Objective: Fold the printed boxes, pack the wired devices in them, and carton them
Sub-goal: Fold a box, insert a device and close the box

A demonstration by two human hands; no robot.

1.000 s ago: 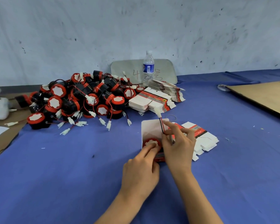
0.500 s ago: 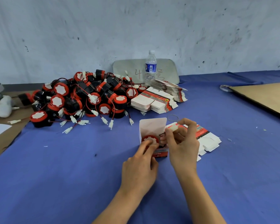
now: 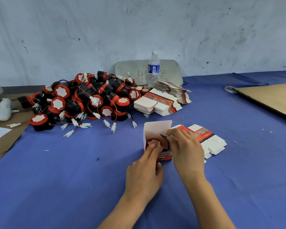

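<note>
A small printed box [image 3: 155,130] stands open on the blue cloth, its white lid flap raised. A red and black wired device [image 3: 151,142] sits inside it. My left hand [image 3: 144,172] presses on the device's white top with straight fingers. My right hand [image 3: 186,150] is at the box's right side, its fingers curled over the device's red and black wire [image 3: 165,140] and pushing it down into the box. The wire's white plug is hidden. Flat printed boxes [image 3: 208,140] lie just right of my right hand.
A heap of wired devices [image 3: 82,100] fills the back left. Stacks of flat printed boxes [image 3: 160,102] lie beside it, with a water bottle [image 3: 153,68] and a grey board behind. A rubber band [image 3: 177,120] lies near the box. Brown cardboard [image 3: 271,98] lies at right.
My right hand has brought the upright wire and its white plug down into the box. My left hand stayed on the device's top.
</note>
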